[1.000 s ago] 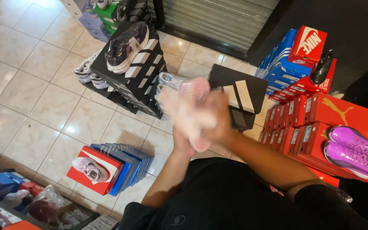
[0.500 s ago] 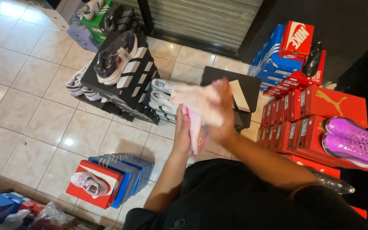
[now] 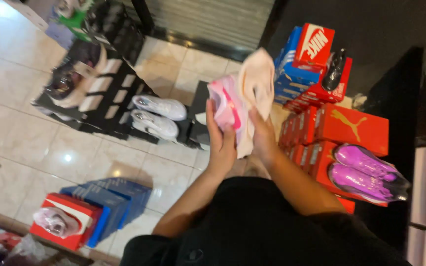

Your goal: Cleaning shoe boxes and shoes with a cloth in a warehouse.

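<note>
Holding sits at the heart of this moment: your left hand cups a pink and white shoe from below, at chest height above the tiled floor, while your right hand pinches a pale cloth against it. By my reading the wiping is mid-way; setting the shoe down among the red shoe boxes remains undone

Pink shoe: glossy pink stripe, upright on end, mid-scene. Pale cloth: cream, crumpled, draped against the shoe's right side.
</note>
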